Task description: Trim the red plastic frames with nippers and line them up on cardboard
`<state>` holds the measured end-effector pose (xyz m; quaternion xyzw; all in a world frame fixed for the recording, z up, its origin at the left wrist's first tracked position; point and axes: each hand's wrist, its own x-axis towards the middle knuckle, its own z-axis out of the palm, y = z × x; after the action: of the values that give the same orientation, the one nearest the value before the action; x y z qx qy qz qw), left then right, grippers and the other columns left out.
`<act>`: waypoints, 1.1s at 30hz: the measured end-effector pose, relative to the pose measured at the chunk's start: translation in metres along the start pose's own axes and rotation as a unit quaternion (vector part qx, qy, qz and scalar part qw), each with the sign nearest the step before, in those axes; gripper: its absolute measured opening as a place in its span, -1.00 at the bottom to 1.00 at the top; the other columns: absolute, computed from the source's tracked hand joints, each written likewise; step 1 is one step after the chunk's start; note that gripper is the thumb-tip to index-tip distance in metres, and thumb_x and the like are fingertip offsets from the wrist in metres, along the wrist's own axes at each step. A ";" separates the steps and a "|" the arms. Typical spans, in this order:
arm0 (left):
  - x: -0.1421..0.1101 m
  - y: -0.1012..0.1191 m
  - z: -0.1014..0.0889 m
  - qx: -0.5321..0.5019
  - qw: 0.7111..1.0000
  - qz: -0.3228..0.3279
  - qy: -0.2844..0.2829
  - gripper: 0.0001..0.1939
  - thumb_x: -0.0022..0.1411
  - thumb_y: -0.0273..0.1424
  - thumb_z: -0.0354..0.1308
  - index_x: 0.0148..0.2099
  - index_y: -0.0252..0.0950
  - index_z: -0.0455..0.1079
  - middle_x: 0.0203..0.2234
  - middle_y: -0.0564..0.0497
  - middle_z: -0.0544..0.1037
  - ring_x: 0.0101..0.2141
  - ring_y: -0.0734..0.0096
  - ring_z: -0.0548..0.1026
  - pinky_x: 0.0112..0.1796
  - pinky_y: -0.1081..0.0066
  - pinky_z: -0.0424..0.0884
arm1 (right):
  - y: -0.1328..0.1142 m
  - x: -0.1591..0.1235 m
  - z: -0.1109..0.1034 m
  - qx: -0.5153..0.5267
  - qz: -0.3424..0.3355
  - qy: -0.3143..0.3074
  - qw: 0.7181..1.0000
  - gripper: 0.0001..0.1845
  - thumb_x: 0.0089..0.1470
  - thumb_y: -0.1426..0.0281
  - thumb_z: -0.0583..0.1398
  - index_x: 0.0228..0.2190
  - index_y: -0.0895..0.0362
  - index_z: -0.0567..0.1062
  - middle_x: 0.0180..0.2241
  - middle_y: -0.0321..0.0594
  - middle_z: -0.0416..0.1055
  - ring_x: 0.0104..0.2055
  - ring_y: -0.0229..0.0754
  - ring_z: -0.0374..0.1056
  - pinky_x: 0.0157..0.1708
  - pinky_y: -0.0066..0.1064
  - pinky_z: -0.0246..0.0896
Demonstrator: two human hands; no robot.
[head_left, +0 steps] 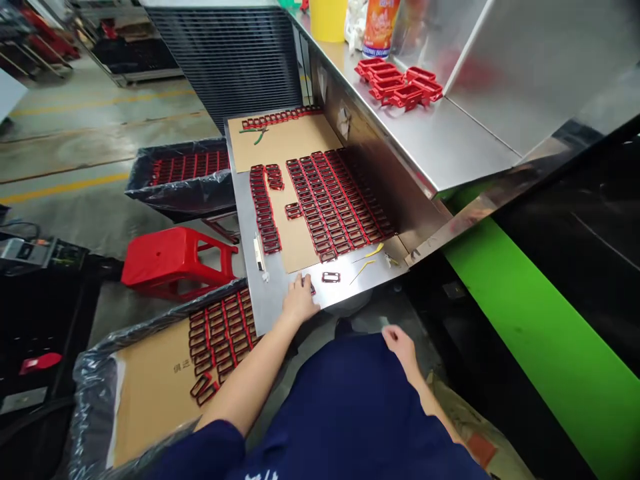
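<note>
My left hand (299, 301) is at the near edge of the metal table (270, 293), its fingers closed over a small red-and-black rectangular frame (313, 289) that they partly hide. Just right of it another such frame (331, 277) lies flat and alone. My right hand (401, 347) hangs off the table beside my body, fingers curled together; whether something small is pinched in them I cannot make out. Two thin tools with yellow handles (374, 251) lie near the table's right corner. Beyond, rows of the same frames (330, 200) cover a cardboard sheet (295, 243).
Green-handled pliers (259, 135) lie on the far cardboard. A white-and-black stick (259, 252) is at the table's left edge. Left stand a red stool (175, 260) and lined bins (145, 340) of frames. Red parts (400, 83) and a can (380, 27) sit on the upper shelf.
</note>
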<state>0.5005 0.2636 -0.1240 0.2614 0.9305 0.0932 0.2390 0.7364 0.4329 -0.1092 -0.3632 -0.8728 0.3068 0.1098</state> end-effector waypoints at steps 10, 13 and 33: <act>0.002 -0.011 -0.005 -0.029 0.999 -0.039 -0.019 -0.21 0.15 -0.31 0.21 0.38 -0.30 0.03 0.32 -0.30 0.22 0.26 -0.18 0.19 0.13 -0.03 0.34 | 0.022 0.173 0.005 -0.161 0.148 -0.047 0.975 -0.43 0.17 0.17 0.31 0.12 0.21 0.46 0.11 0.12 0.29 0.02 0.16 0.38 -0.02 -0.17 0.30; 0.006 -0.013 -0.005 -0.060 0.997 -0.044 -0.024 -0.28 0.19 -0.33 0.19 0.35 -0.30 0.09 0.31 -0.30 0.24 0.25 -0.18 0.21 0.14 -0.05 0.33 | 0.023 0.169 0.010 -0.167 0.160 -0.041 0.972 -0.59 0.24 0.24 0.22 0.02 0.22 0.51 0.08 0.12 0.30 0.01 0.10 0.38 -0.04 -0.22 0.29; -0.059 -0.007 -0.116 -0.377 0.854 0.339 0.115 -0.20 0.16 -0.45 0.29 0.40 -0.23 0.09 0.11 -0.24 0.39 0.12 0.13 0.46 0.11 0.15 0.49 | -0.176 0.093 -0.045 0.223 -0.364 -0.181 0.886 -0.79 0.15 0.57 0.30 -0.18 0.11 0.61 -0.16 -0.11 0.55 -0.21 -0.17 0.54 -0.21 -0.43 0.52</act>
<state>0.4842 0.2209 -0.0018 0.4382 0.6987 0.5413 0.1638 0.5896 0.4227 0.0317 0.0764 -0.8569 0.4925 0.1317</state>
